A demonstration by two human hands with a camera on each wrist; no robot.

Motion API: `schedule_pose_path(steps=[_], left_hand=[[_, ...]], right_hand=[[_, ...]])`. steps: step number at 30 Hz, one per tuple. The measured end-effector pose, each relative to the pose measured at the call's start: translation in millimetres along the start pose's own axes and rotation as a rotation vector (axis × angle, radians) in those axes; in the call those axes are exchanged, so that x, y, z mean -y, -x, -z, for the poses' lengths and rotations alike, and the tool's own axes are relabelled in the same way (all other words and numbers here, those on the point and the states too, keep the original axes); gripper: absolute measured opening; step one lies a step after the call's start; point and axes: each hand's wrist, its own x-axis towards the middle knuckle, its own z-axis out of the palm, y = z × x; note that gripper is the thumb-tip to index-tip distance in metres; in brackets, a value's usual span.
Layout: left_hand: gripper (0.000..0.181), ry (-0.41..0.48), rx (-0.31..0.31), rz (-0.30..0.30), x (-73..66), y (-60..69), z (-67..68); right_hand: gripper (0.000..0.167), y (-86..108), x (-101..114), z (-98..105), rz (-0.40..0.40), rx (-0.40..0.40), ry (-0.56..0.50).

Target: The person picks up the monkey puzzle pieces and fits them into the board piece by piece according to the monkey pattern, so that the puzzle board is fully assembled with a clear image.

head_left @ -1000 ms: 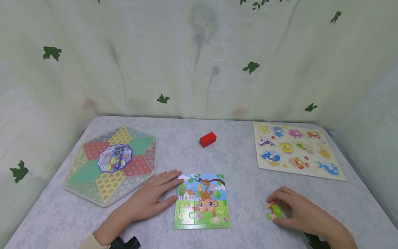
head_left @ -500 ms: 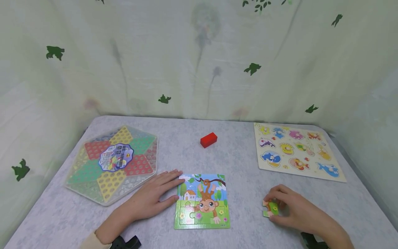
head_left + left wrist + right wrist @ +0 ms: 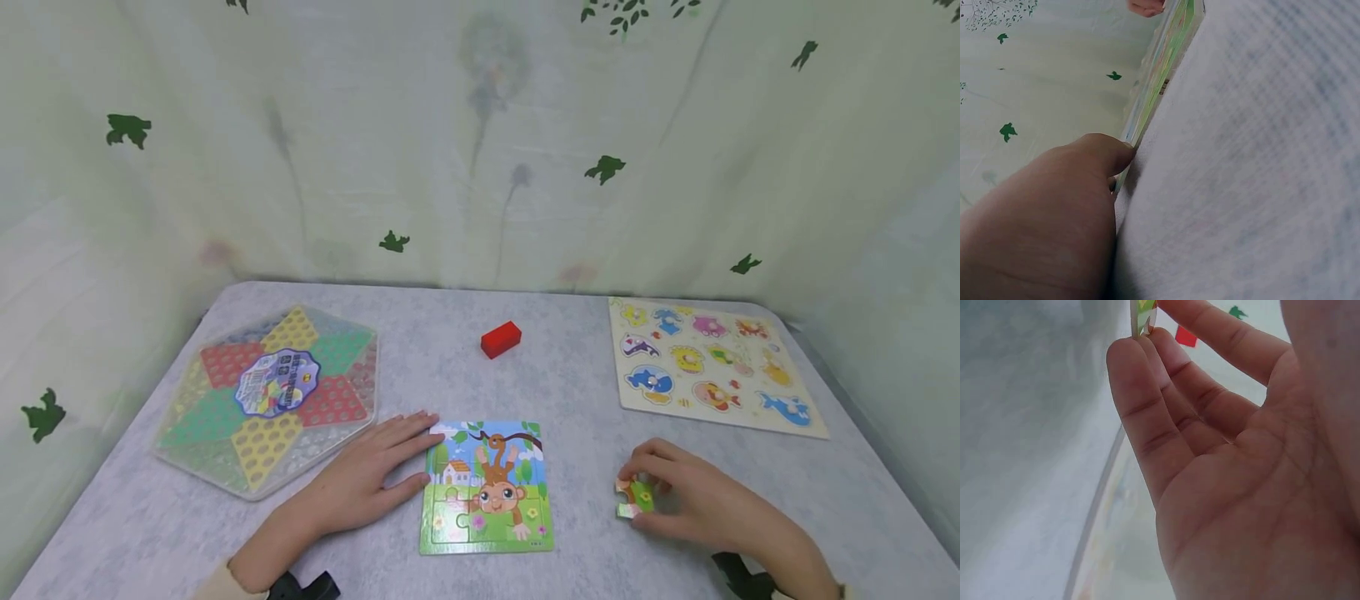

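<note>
A square jigsaw puzzle [image 3: 487, 487] with a hanging monkey picture lies flat at the front middle of the table. My left hand [image 3: 360, 479] lies palm down with straight fingers, its thumb and fingertips at the puzzle's left edge. To the right of the puzzle, my right hand [image 3: 697, 500] pinches a small green and brown puzzle piece [image 3: 641, 498] between thumb and fingers. In the right wrist view that puzzle piece [image 3: 1142, 315] shows edge-on at the fingertips. The left wrist view shows my left thumb [image 3: 1100, 153] against the puzzle's edge [image 3: 1163, 75].
A hexagonal Chinese checkers board [image 3: 225, 429] under clear plastic lies at the left. A red block [image 3: 501, 339] sits toward the back middle. At the back right is a cream peg puzzle board [image 3: 701, 408] with sea animals. A pale patterned curtain [image 3: 315, 167] hangs behind the table.
My right hand has shifted left toward the monkey puzzle with the puzzle piece, which has turned slightly. The left hand stays where it was.
</note>
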Motion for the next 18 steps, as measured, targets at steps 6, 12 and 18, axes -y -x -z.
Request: schedule_pose_path(steps=[6, 12, 18], left_hand=[[0.053, 0.018, 0.011, 0.014, -1.2, 1.0, -0.2], [0.053, 0.021, 0.003, 0.023, -2.3, 0.6, -0.4], [0.053, 0.004, -0.003, 0.015, -0.9, 1.0, -0.7]], right_hand=[[0.031, -17.7, 19.9, 4.4, 0.055, 0.029, 0.023], [0.033, -36.3, 39.6, 7.5, 0.115, 0.037, 0.023], [0.029, -44.9, 48.0, -1.8, 0.122, 0.095, -0.003]])
